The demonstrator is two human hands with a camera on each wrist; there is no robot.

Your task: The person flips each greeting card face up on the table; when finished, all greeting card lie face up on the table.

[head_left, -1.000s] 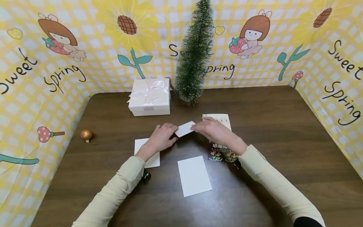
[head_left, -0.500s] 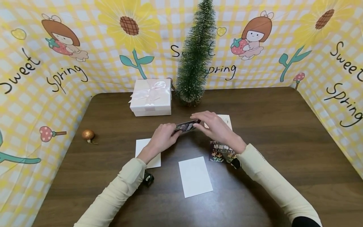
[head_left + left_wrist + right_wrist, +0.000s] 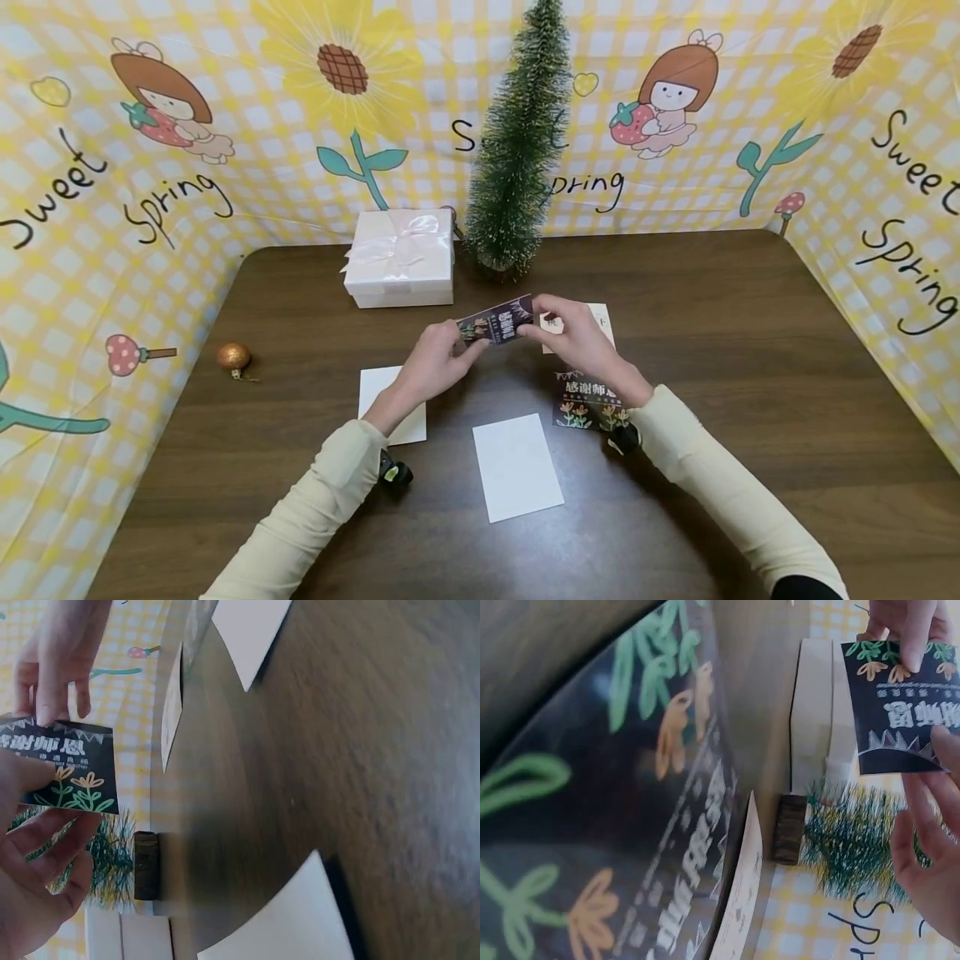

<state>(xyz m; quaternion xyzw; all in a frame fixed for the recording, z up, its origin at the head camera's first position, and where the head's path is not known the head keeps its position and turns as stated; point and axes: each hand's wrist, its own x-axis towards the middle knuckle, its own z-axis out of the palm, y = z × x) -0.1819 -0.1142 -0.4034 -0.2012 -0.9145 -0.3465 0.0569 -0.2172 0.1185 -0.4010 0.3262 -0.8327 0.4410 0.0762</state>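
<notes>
A black greeting card (image 3: 495, 322) with white lettering and orange flowers is held up between both hands, above the table. My left hand (image 3: 435, 358) pinches its left end, thumb on the printed face. At the other end my right hand (image 3: 577, 337) pinches it in the same way. The right wrist view shows the printed face of this card (image 3: 889, 739) and both thumbs on it. Beneath the right forearm lies another black printed card (image 3: 573, 400). A cream printed card (image 3: 600, 321) lies behind the right hand, partly hidden.
One white card (image 3: 517, 468) lies at the front middle, another white card (image 3: 408, 425) under the left wrist. A white gift box (image 3: 401, 279) with a pink ribbon and a small green tree (image 3: 510, 183) stand at the back. A gold ball ornament (image 3: 233, 357) sits at the left.
The held card has turned from its white side to its black printed side, tilting up to face the camera. Both hands still hold its ends; the right fingers have shifted on it.
</notes>
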